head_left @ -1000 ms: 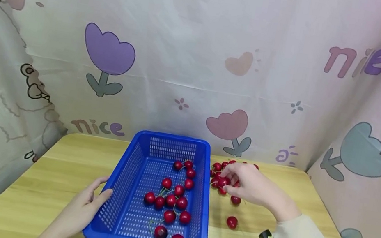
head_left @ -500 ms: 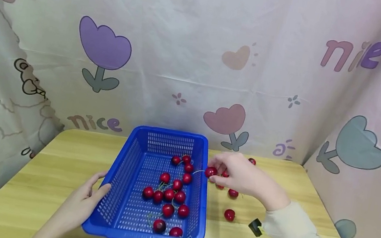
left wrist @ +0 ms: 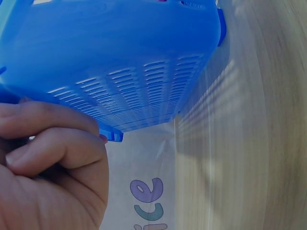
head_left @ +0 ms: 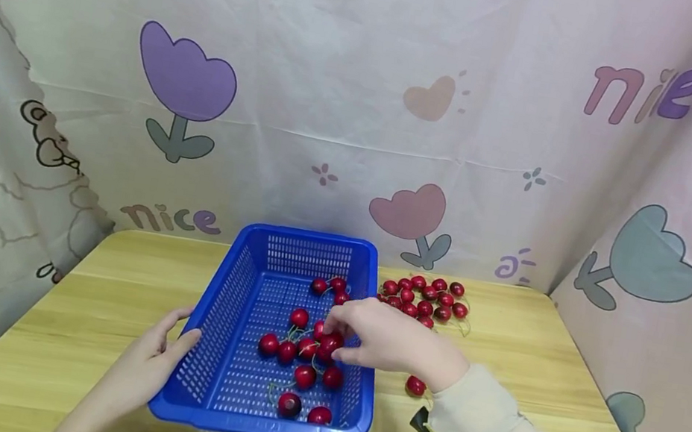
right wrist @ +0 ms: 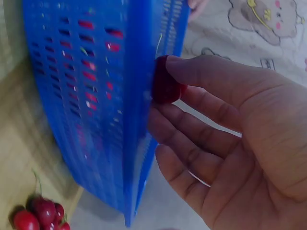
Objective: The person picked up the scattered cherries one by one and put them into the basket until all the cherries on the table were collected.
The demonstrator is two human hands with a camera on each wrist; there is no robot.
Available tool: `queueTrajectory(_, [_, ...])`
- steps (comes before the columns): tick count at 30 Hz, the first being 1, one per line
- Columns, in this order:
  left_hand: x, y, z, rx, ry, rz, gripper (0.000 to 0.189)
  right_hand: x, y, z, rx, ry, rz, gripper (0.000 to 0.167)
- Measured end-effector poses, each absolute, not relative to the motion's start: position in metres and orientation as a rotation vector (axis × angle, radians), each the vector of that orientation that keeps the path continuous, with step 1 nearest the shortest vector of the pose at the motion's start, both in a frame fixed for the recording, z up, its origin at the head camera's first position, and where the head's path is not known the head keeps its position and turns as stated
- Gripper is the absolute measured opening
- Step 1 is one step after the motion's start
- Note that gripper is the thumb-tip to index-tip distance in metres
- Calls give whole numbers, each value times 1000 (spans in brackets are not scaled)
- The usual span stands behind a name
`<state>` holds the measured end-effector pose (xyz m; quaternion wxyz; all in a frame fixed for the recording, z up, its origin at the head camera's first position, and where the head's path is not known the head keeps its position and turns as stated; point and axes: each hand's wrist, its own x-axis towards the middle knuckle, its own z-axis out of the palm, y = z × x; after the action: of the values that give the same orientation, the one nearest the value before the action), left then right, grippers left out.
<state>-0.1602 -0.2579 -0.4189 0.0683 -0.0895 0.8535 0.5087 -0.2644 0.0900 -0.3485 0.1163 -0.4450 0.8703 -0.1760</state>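
A blue plastic basket (head_left: pixel 258 426) with slotted walls stands on the table, several red cherries (head_left: pixel 287 352) with green stems lying inside. My left hand (head_left: pixel 144 365) grips its left rim, thumb over the edge; the left wrist view shows curled fingers (left wrist: pixel 57 148) beside the wall. Over the right half of the basket, my right hand (head_left: pixel 384 337) has crossed the right rim. Between its thumb and fingertips it pinches one dark red cherry (right wrist: pixel 165 82), stem sticking up, seen clearly in the right wrist view. The hand covers some of the cherries below it.
A pile of loose cherries (head_left: pixel 429 293) lies on the wooden table (head_left: pixel 504 332) right of the basket, at the back. One cherry (head_left: pixel 416 386) lies alone nearer the front. A small black object (head_left: pixel 422 423) shows at the right sleeve. A printed curtain (head_left: pixel 311 90) hangs behind.
My right hand has taken a cherry from the pile and carried it left over the rim into the basket's space. My left hand keeps its grip. The head view has shifted slightly.
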Motion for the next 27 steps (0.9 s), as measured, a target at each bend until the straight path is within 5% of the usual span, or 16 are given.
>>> queueTrajectory(27, [-157, -258, -415, -252, 2599, 1508, 64, -261, 90, -357, -1338, 2462, -553, 17])
